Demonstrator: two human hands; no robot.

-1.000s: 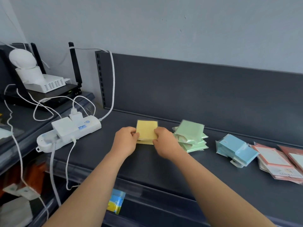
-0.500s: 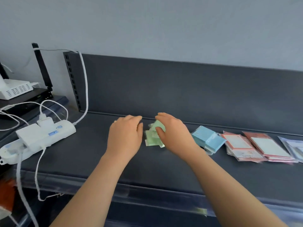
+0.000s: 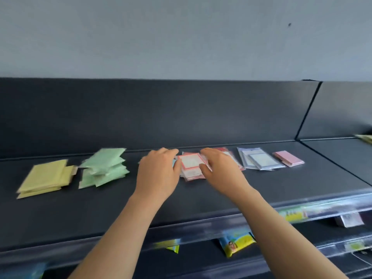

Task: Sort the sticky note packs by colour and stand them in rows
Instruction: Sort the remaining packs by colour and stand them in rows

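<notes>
Left grip [image 3: 159, 174] and right grip [image 3: 221, 170] are flanking the red-bordered packs [image 3: 190, 164] on the shelf [image 3: 201, 200].
The left fingers are lying straight and relaxed, thumb at the top pack's left edge. The right thumb and fingers are framing its right edge, with blur hiding any pinch. Yellow packs [image 3: 44, 178] and green packs [image 3: 104, 168] are lying piled leftward, lilac packs [image 3: 259, 160] and a pink pack [image 3: 288, 158] rightward.
</notes>
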